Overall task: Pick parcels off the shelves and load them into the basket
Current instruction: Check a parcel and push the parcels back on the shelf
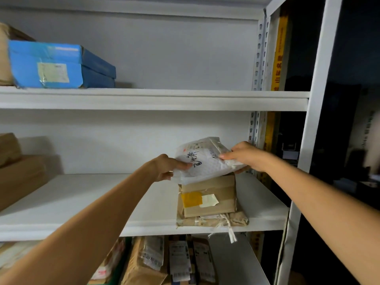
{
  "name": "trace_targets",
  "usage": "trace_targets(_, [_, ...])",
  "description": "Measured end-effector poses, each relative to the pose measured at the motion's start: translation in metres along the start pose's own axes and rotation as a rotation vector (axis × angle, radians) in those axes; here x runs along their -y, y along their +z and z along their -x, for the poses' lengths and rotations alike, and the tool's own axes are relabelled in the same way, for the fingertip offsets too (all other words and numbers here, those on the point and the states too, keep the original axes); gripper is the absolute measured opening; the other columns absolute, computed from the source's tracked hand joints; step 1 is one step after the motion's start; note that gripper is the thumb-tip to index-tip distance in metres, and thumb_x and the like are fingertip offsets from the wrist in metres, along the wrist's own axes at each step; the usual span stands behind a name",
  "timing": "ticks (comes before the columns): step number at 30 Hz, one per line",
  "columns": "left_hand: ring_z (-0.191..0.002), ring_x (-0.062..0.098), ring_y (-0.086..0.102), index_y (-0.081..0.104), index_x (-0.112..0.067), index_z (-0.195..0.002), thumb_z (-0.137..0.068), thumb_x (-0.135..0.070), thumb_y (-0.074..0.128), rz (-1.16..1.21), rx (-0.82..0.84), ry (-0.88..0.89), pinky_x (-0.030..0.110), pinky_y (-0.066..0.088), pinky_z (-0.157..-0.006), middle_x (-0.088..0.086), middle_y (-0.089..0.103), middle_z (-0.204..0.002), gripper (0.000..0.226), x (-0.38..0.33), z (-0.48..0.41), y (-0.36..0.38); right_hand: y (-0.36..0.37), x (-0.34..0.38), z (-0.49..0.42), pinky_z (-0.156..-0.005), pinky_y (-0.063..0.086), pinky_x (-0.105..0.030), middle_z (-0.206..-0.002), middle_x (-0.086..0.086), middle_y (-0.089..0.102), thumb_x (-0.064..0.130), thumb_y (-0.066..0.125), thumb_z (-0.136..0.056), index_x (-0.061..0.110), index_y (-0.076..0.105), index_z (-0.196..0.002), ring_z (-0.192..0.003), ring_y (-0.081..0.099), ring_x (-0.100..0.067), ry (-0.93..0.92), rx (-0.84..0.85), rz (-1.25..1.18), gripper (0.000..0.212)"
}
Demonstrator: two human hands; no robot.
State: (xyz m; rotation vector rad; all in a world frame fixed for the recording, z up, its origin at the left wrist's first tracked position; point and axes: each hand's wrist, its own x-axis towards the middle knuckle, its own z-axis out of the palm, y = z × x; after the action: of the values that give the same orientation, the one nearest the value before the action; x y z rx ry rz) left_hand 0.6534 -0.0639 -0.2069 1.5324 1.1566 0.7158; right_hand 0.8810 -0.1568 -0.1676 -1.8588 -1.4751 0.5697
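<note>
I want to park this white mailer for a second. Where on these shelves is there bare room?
Middle shelf: a wide bare stretch between the brown boxes at left and the taped box stack under the white mailer. Upper shelf: bare right of the blue box. Below, parcels are packed tight.

Black handwritten characters on white mailer (205, 161), dead centre: illegible. Yellow strip (279, 58) at 1 o'clock: vertical characters, blurred. Barcode labels (180, 258) at 6 o'clock: unreadable.

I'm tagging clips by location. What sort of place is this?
Probably a parcel storeroom or courier pickup point: white metal shelving, a taped cardboard box, a hand-marked white bubble mailer, and labelled parcels below.
</note>
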Motion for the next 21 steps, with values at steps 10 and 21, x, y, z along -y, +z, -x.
trace_targets(10, [-0.096, 0.023, 0.066, 0.062, -0.001, -0.116, -0.080, -0.013, 0.073, 0.286, 0.215, 0.165, 0.029, 0.056, -0.080, 0.013, 0.068, -0.114, 0.040, 0.012, -0.014, -0.012, 0.015, 0.019, 0.010, -0.078, 0.047, -0.024, -0.114, -0.009, 0.066, 0.030, 0.082, -0.073, 0.003, 0.063, -0.118, -0.099, 0.061, -0.019, 0.057, -0.124, -0.183, 0.055])
trace_targets(21, [-0.106, 0.036, 0.064, 0.054, -0.006, -0.127, -0.050, 0.000, 0.086, 0.338, 0.566, 0.455, 0.055, 0.054, -0.085, 0.017, 0.064, -0.120, 0.084, 0.027, 0.018, -0.048, 0.090, 0.040, 0.120, -0.085, 0.055, -0.041, -0.113, -0.008, 0.070, -0.008, 0.075, -0.073, 0.011, 0.061, -0.124, -0.102, 0.067, -0.023, 0.144, -0.394, -0.670, 0.056])
